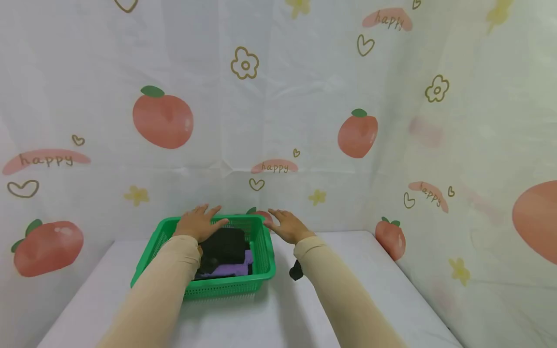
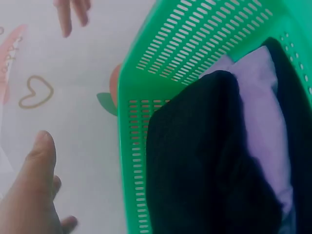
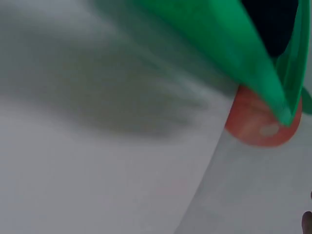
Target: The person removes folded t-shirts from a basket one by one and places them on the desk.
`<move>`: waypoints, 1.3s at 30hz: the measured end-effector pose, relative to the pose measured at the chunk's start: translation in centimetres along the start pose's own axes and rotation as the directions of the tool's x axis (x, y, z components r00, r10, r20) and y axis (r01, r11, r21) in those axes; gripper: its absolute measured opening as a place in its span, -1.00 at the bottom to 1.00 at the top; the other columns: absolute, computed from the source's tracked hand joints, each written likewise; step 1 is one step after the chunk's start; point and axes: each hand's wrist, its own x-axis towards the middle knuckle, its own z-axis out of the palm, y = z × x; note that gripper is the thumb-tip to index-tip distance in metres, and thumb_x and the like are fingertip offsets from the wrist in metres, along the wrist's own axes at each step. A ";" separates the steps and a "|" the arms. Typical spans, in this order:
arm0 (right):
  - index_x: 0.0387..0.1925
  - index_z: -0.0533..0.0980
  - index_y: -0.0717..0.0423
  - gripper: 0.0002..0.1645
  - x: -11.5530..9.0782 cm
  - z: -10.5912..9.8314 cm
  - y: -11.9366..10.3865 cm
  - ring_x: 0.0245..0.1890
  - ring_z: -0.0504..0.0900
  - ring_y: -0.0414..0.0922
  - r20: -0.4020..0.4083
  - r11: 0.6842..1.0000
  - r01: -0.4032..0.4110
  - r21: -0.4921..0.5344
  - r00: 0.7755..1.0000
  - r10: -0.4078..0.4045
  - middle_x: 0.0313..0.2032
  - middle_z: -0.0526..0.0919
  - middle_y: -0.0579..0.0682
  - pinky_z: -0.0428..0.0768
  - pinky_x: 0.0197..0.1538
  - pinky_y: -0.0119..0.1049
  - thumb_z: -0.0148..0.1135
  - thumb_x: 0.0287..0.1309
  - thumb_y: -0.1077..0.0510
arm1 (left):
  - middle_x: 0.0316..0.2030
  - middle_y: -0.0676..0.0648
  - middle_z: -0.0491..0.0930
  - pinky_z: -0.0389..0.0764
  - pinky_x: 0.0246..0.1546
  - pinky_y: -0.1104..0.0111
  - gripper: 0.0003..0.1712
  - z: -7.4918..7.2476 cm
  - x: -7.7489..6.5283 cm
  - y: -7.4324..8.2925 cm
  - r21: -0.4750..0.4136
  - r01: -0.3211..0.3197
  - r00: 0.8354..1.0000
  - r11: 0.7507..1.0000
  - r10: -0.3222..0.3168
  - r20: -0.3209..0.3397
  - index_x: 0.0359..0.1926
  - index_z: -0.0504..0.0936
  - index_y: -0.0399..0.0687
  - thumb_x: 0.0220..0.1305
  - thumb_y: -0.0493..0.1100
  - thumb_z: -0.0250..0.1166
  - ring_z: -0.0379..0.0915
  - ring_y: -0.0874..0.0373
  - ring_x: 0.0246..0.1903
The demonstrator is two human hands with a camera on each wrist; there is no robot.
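Observation:
A green plastic basket (image 1: 271, 261) with slotted walls holds folded black cloth (image 1: 228, 245) and, partly under it, purple cloth (image 1: 230, 269). Over the basket's left part, my left hand (image 1: 197, 224) is held with its fingers spread and nothing in it. My right hand (image 1: 288, 227) is raised just beyond the basket's right rim, fingers extended and holding nothing. In the left wrist view the left hand (image 2: 34, 190) appears apart from the basket wall (image 2: 127, 170). Only fingertips (image 3: 307, 223) of the right hand show in the right wrist view.
The basket stands on a white table (image 1: 344, 270). Behind and to the right hangs a white curtain (image 1: 300, 87) printed with fruit, hearts and flowers. A small black object (image 1: 296, 271) shows beside the right wrist.

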 end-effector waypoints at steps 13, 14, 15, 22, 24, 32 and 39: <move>0.50 0.14 0.05 -0.26 0.7 4.9 -4.3 0.24 0.48 0.20 -0.002 0.924 -0.030 0.381 0.999 0.033 0.23 0.46 0.36 0.49 0.21 0.12 0.09 0.42 -0.06 | 0.33 -0.62 0.11 0.44 -0.03 -0.30 -0.02 1.7 -2.8 -4.5 -0.161 0.172 0.981 0.972 -0.154 0.120 0.52 0.08 -0.16 0.40 0.47 -0.24 0.23 -0.59 0.18; 0.50 0.14 0.07 -0.25 0.7 5.3 -4.6 0.23 0.49 0.20 0.007 0.911 -0.043 0.410 0.999 0.043 0.22 0.47 0.36 0.50 0.20 0.11 0.11 0.41 -0.05 | 0.33 -0.63 0.10 0.45 -0.04 -0.30 -0.01 1.8 -3.0 -4.9 -0.168 0.185 0.978 0.968 -0.164 0.129 0.52 0.07 -0.16 0.40 0.48 -0.24 0.21 -0.59 0.19; 0.50 0.14 0.09 -0.25 0.7 5.6 -4.8 0.23 0.49 0.21 0.015 0.898 -0.055 0.437 0.998 0.054 0.21 0.48 0.37 0.52 0.19 0.11 0.12 0.41 -0.02 | 0.33 -0.64 0.09 0.44 -0.03 -0.30 -0.01 2.0 -3.2 -5.3 -0.176 0.196 0.975 0.965 -0.173 0.138 0.52 0.06 -0.16 0.40 0.47 -0.24 0.19 -0.59 0.21; 0.48 0.15 0.17 -0.24 0.9 7.4 -6.2 0.26 0.45 0.21 0.066 0.801 -0.166 0.575 0.985 0.157 0.35 0.34 0.32 0.53 0.17 0.09 0.18 0.37 0.07 | 0.28 -0.66 0.18 0.45 0.02 -0.25 -0.10 2.4 -3.9 -6.7 -0.271 0.185 0.977 0.945 -0.148 0.151 0.49 0.04 -0.32 0.48 0.29 -0.09 0.37 -0.57 0.06; 0.48 0.15 0.18 -0.25 0.9 7.7 -6.4 0.19 0.50 0.23 0.083 0.775 -0.192 0.602 0.980 0.179 0.36 0.31 0.31 0.56 0.13 0.09 0.17 0.38 0.10 | 0.28 -0.65 0.19 0.47 0.00 -0.21 -0.14 2.4 -3.9 -6.9 -0.294 0.172 0.980 0.940 -0.134 0.148 0.47 0.06 -0.36 0.49 0.23 -0.03 0.47 -0.51 -0.07; 0.44 0.25 0.18 -0.32 0.8 9.5 -6.6 -0.05 0.63 0.18 0.133 0.643 -0.258 0.721 0.962 0.236 0.39 0.22 0.39 0.68 -0.05 -0.02 0.18 0.34 0.26 | 0.20 -0.58 0.37 0.48 0.05 -0.19 -0.32 3.0 -4.6 -7.3 -0.303 0.103 0.992 0.948 -0.076 0.101 0.30 0.40 -0.39 0.40 0.07 0.19 0.43 -0.46 0.06; 0.38 0.35 0.19 -0.34 0.9 10.6 -6.6 0.09 0.60 0.19 0.115 0.591 -0.247 0.768 0.961 0.252 0.24 0.39 0.42 0.67 -0.04 0.00 0.22 0.26 0.37 | 0.17 -0.52 0.43 0.56 -0.02 -0.11 -0.44 4.0 -5.1 -7.9 -0.356 0.118 0.993 0.927 -0.104 0.061 0.20 0.53 -0.35 0.29 -0.08 0.34 0.42 -0.44 0.09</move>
